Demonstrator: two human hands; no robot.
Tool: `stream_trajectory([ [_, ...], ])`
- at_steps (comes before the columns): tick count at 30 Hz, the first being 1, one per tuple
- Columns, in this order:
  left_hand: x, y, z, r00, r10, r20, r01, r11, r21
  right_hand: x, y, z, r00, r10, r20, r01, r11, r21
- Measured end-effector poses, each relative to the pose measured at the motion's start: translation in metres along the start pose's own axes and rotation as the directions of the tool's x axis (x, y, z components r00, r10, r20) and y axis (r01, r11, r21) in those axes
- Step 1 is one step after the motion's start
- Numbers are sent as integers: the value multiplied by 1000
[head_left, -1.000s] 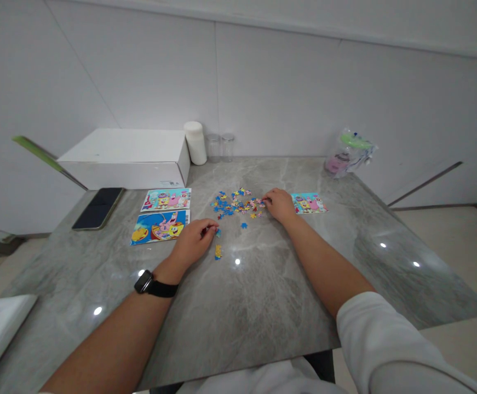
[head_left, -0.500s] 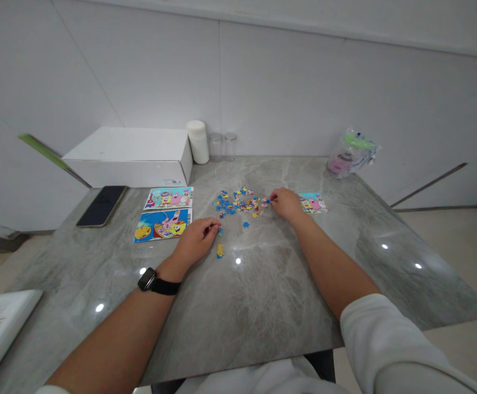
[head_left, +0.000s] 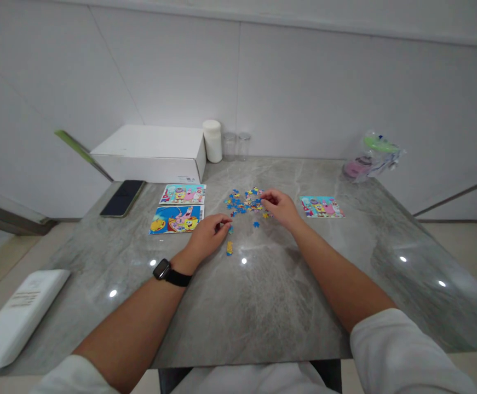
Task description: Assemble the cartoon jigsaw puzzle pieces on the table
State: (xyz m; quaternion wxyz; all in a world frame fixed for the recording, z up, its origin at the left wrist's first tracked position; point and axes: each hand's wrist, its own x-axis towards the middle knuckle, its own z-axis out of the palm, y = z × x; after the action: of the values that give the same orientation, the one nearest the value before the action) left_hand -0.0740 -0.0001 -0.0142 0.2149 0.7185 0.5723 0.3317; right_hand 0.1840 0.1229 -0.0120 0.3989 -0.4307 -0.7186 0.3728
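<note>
A loose heap of small jigsaw puzzle pieces (head_left: 240, 206), mostly blue and yellow, lies near the middle of the table. My right hand (head_left: 280, 208) is at the heap's right side, thumb and forefinger bent together over the pieces. Whatever is between those fingertips is too small to make out. My left hand (head_left: 210, 235), a black watch on its wrist, rests left of and nearer than the heap. Its fingers are closed at a teal puzzle piece (head_left: 230, 230). Just below is a yellow and blue joined bit of puzzle (head_left: 229, 248). One blue piece (head_left: 256, 224) lies apart.
Two cartoon picture cards (head_left: 176, 220) lie at left, another picture card (head_left: 322, 207) at right. Behind are a phone (head_left: 122, 198), white box (head_left: 148, 150), white bottle (head_left: 212, 142), two clear jars (head_left: 237, 148) and a bagged item (head_left: 372, 158). A white device (head_left: 22, 317) sits front left.
The view has turned a little left. My right hand has shifted left over the heap, away from the right card, which now shows whole. My left hand stays by the teal piece.
</note>
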Motion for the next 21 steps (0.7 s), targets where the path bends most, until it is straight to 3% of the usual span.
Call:
stream_trajectory([
  [2,0,4,-1,1000,-4,-16,4,1000,-31,-13,-11,24,997,-78,10,78,997,-6],
  [4,0,8,-2,1000,-3,-30,1,999,-54,-25,-21,43,983,-154,98,159,986,-43],
  [7,1,10,-1,1000,2,-30,-4,998,-70,-35,-31,58,957,-213,196,227,973,-51],
  [11,1,8,2,1000,-20,-12,19,995,-93,-37,-30,61,959,-202,199,211,977,-24],
  [16,1,8,3,992,-127,12,125,955,-270,-36,-27,57,962,-222,162,227,974,-13],
  [21,1,12,1,988,-146,44,152,937,-316,-36,-34,57,946,-243,215,261,963,-61],
])
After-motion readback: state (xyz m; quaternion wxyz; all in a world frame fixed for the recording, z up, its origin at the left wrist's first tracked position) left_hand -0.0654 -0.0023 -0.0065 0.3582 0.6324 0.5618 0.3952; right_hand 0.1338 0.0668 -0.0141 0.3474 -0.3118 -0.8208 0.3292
